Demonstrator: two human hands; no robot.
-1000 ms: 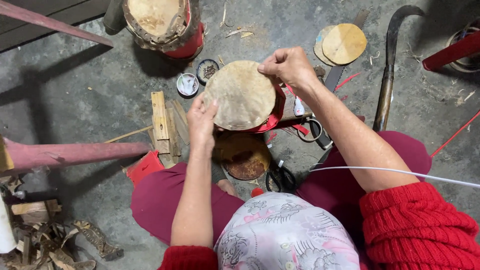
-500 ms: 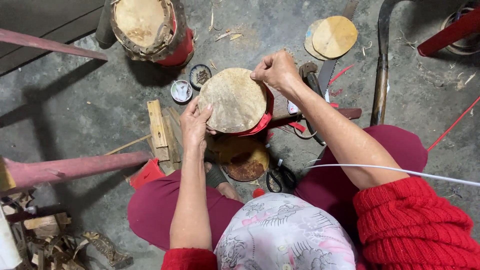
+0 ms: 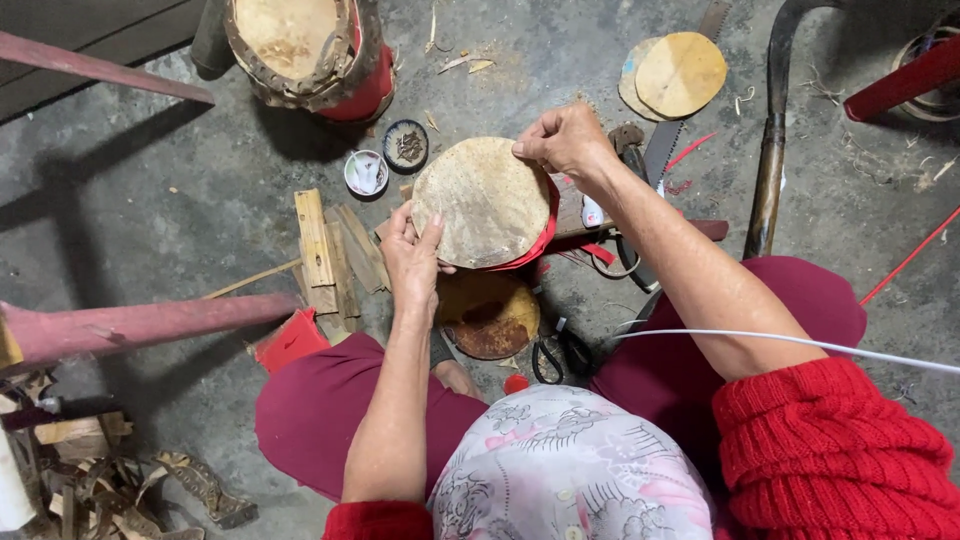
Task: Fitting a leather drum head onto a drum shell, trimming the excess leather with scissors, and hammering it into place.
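Observation:
A small round drum point(image 3: 487, 200) with a pale hide skin and a red body sits between my knees. My left hand point(image 3: 412, 255) grips the near left edge of the skin, thumb on top. My right hand point(image 3: 566, 140) pinches the far right edge of the skin. Below the drum lies a round, dark brown hide disc point(image 3: 490, 313) on the floor.
A larger red drum point(image 3: 310, 50) stands at the top. Two small round tins point(image 3: 385, 160), wooden blocks point(image 3: 325, 250), cut hide discs point(image 3: 675, 72), a saw blade point(image 3: 668, 140), a curved metal bar point(image 3: 770, 150), scissors point(image 3: 555, 355) and a red wooden beam point(image 3: 140, 325) lie around on the concrete floor.
The view has shifted slightly. My hands keep their hold on the skin's edges, with small finger movements around the rim.

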